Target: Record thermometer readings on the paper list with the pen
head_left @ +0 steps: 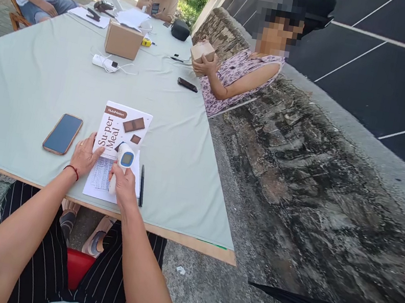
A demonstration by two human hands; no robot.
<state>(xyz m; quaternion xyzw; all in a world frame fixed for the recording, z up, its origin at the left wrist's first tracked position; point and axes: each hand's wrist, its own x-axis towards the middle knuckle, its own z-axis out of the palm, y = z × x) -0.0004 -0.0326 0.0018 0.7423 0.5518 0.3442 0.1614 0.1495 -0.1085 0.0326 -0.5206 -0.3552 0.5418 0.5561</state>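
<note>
My left hand [85, 155] grips the lower left edge of a white box [115, 129] printed "NutriMotion Su-per Meal", its thumb lying on the front. The box has brown chocolate-bar pictures, and its lettering runs sideways. In my right hand [125, 182] is a white infrared thermometer [126, 159] with a blue-rimmed display facing me, fingers wrapped round its handle. The thermometer's head overlaps the lower right of the box. Beneath both hands lies a printed sheet [98, 183], partly covered. A black pen [141, 185] rests just right of the sheet.
A smartphone [62, 133] lies left of my left hand on the cloth-covered table [33, 92]. Farther off are a cardboard box [123, 40], a white power strip [104, 63] with cable and a black phone [187, 85]. Three people sit around; one on the right holds a small carton [203, 53].
</note>
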